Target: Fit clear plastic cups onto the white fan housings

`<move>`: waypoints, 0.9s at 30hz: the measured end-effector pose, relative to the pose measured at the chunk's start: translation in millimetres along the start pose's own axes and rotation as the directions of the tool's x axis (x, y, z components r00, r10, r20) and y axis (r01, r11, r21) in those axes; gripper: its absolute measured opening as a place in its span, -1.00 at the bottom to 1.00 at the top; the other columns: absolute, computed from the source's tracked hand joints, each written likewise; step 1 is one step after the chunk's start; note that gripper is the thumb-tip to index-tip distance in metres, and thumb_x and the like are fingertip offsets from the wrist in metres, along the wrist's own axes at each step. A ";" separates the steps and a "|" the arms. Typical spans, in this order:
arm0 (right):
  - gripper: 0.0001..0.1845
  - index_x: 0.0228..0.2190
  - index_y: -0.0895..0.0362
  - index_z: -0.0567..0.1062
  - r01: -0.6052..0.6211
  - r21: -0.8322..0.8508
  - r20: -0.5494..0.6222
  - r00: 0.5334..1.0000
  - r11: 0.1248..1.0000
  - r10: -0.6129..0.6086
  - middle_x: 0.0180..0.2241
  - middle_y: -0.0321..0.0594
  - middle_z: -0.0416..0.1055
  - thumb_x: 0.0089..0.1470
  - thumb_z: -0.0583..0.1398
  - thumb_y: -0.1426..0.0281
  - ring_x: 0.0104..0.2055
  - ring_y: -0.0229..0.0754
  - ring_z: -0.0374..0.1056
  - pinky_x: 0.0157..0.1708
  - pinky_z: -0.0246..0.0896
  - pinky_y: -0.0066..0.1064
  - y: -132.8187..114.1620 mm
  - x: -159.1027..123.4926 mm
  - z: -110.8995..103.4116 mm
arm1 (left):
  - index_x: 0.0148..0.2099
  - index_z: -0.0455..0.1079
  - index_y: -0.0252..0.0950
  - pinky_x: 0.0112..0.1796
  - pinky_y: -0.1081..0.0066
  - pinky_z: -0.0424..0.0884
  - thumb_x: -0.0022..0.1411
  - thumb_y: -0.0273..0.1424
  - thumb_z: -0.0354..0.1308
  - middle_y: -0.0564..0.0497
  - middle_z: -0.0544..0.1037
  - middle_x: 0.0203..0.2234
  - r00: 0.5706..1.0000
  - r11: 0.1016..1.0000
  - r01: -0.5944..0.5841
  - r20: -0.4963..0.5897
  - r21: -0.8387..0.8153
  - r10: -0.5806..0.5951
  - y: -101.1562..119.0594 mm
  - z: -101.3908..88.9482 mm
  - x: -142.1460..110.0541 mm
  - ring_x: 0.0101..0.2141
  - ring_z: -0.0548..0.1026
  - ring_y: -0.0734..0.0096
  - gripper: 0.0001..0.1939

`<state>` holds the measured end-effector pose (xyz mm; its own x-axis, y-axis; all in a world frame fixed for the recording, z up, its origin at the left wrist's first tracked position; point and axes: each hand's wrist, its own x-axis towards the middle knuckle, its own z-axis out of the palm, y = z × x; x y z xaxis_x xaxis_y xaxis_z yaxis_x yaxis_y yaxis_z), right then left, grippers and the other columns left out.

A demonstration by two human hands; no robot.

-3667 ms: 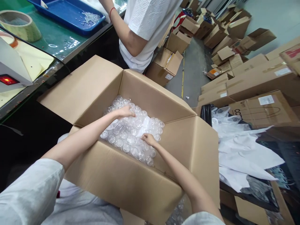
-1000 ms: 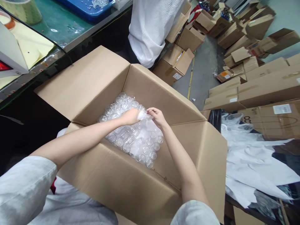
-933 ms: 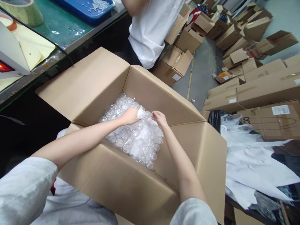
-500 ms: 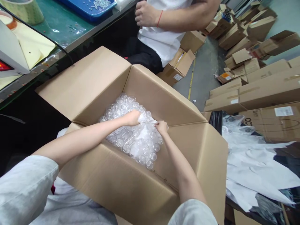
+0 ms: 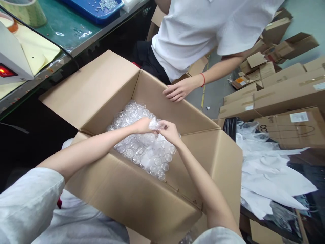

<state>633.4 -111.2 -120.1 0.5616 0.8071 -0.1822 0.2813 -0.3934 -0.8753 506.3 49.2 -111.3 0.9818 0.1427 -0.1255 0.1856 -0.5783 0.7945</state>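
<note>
Left hand [image 5: 143, 125] had its fingers closed on bunched clear film [image 5: 153, 124]; right hand [image 5: 171, 132] pinched its right side, fingers narrow. A light, even pinch probably suited it, since thin film could tear if yanked. Beneath: clear pieces [image 5: 129, 153], round ends, glossy, ridged, clustered toward the left inside the open carton [image 5: 137, 189], smooth brown cardboard. Co-worker's hand [image 5: 179, 90] rested on the far rim. Creased white sheets [image 5: 276, 176] lay right, outside.

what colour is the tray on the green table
Blue; the tray shows best in the head view, at the top edge.
</note>
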 end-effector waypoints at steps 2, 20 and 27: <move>-0.61 -0.32 0.04 0.56 -0.063 0.147 -0.031 0.997 0.987 0.068 -0.37 -0.25 0.52 -0.06 0.40 0.02 -0.27 -0.08 0.47 -0.18 0.46 -0.22 8.0 -5.7 -4.3 | -0.37 0.55 -0.35 -0.14 0.30 0.47 0.12 -0.32 0.37 -0.10 0.68 -0.39 0.999 1.000 0.020 -0.030 -0.021 -0.021 -1.8 -3.1 1.1 -0.23 0.64 0.08 -0.82; -0.67 -0.29 0.11 0.54 -0.357 0.427 0.011 0.921 0.831 0.389 -0.37 -0.26 0.57 0.23 0.33 0.09 -0.37 -0.19 0.51 -0.29 0.52 -0.32 26.6 -27.7 20.1 | -0.31 0.55 -0.31 -0.14 0.38 0.45 0.07 -0.48 0.37 0.00 0.65 -0.31 0.976 0.972 -0.194 0.076 -0.133 0.205 14.3 -7.2 -2.2 -0.29 0.57 0.32 -0.91; -0.77 -0.33 0.15 0.51 -0.280 0.128 -0.150 0.943 0.951 0.298 -0.37 -0.28 0.48 0.29 0.29 0.26 -0.32 -0.18 0.44 -0.27 0.41 -0.33 8.5 -36.3 14.8 | -0.17 0.52 -0.28 -0.02 0.25 0.48 0.09 -0.44 0.35 -0.07 0.65 -0.21 0.976 0.977 -0.212 -0.053 -0.002 0.212 9.2 -5.3 -0.6 -0.13 0.59 0.14 -0.78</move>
<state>603.8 -137.3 -127.6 0.7301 0.5777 -0.3650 0.0106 -0.5437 -0.8392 507.2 48.0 -100.8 0.9952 0.0597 0.0772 -0.0268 -0.5940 0.8040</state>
